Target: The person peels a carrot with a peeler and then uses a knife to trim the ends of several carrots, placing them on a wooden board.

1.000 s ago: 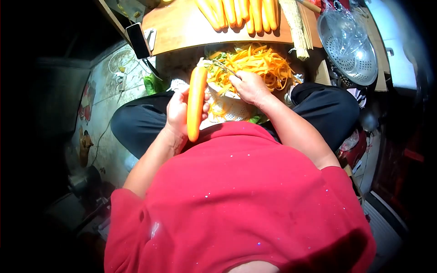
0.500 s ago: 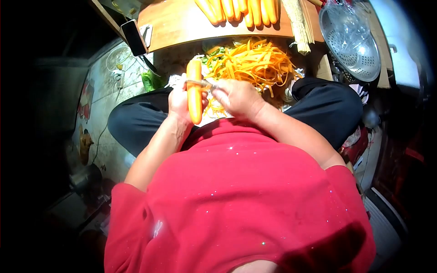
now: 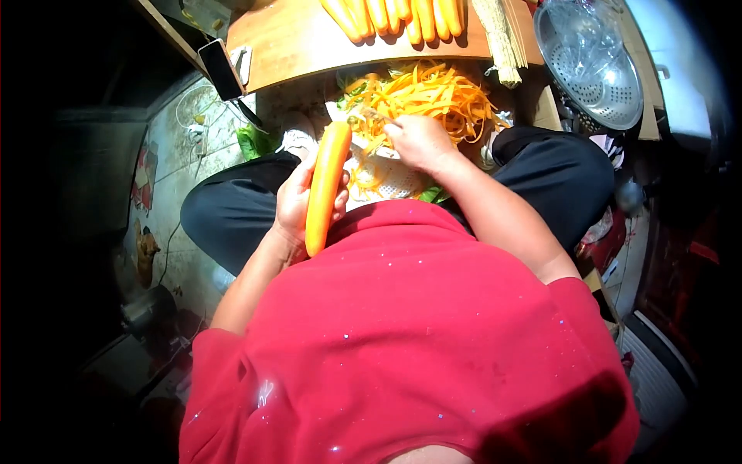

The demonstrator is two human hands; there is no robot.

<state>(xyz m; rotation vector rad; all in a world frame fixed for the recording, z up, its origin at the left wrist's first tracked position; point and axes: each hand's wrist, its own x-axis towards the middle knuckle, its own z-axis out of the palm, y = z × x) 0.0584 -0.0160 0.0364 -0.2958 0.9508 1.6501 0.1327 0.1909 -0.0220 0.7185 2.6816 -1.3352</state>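
Left hand (image 3: 297, 197): clamped on peeled carrot (image 3: 325, 185). Right hand (image 3: 417, 141): closed on peeler (image 3: 376, 116) over carrot strips (image 3: 421, 93). Risk: wet carrot slipping, blade nicking left fingers.

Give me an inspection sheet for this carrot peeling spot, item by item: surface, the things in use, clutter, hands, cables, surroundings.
Surface: wooden board at the top, bearing a row of peeled carrots.
Job's things: whole carrot held slanted; peeler, thin and partly hidden; heap of carrot strips in a white basket between the knees.
Clutter: phone at the board's left edge; metal colander at right; bundle of sticks.
Hands: left hand grips the carrot; right hand holds the peeler over the strips.
Cables: a thin cord on the floor at left.
Surroundings: patterned floor, dark edges.
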